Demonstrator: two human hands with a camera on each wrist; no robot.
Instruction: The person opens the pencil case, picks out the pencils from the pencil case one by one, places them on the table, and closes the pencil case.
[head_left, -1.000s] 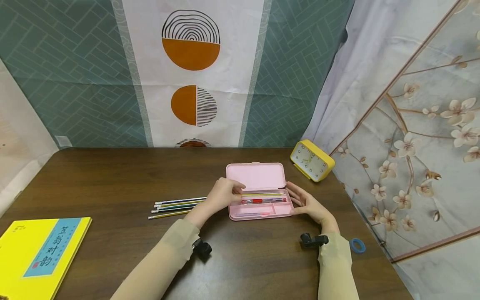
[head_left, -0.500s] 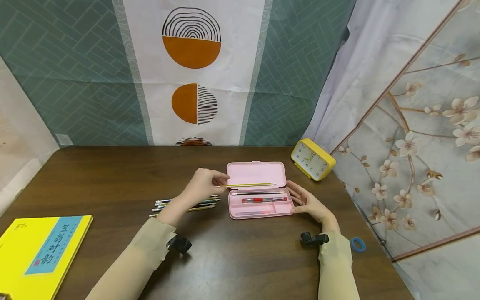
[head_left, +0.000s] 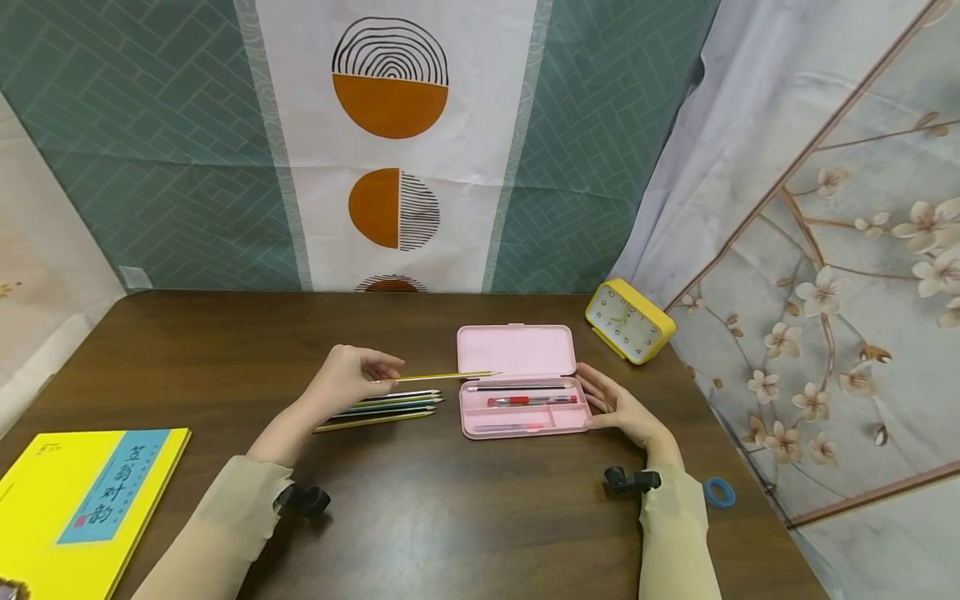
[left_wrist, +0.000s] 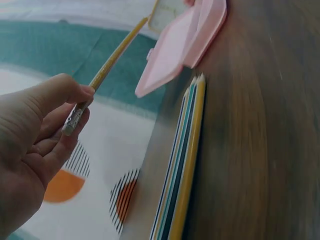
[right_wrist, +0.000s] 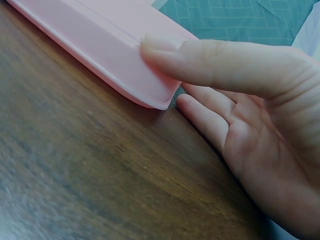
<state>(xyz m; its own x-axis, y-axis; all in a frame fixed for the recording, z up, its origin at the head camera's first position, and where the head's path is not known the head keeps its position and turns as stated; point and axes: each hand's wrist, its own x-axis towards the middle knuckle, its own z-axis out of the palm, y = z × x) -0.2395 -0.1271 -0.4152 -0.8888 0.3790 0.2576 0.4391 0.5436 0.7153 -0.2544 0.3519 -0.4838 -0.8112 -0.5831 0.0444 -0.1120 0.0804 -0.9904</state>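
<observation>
My left hand [head_left: 343,379] pinches a yellow pencil [head_left: 450,376] near its eraser end. The pencil's tip points right, overlapping the lid of the open pink pencil case [head_left: 516,350] in the head view. In the left wrist view, thumb and fingers meet on the pencil [left_wrist: 117,55] just above its metal band. Below this hand lies a bundle of several pencils [head_left: 397,407] on the table, partly covered by the hand. At the case's right end rests my right hand [head_left: 622,410], its thumb [right_wrist: 165,50] touching the case and its fingers extended alongside. Inside the case lie a red pen [head_left: 528,401] and a dark pencil [head_left: 521,386].
A yellow alarm clock [head_left: 630,321] stands behind the case to the right. A blue ring [head_left: 719,492], like a roll of tape, lies beside the right sleeve. On the left is a yellow book [head_left: 82,500] with a blue title panel. Patterned curtains [head_left: 405,208] hang behind the table.
My left hand has lifted the yellow pencil out of the case and carried it left, over the pencil bundle. The right hand stays at the case's right end.
</observation>
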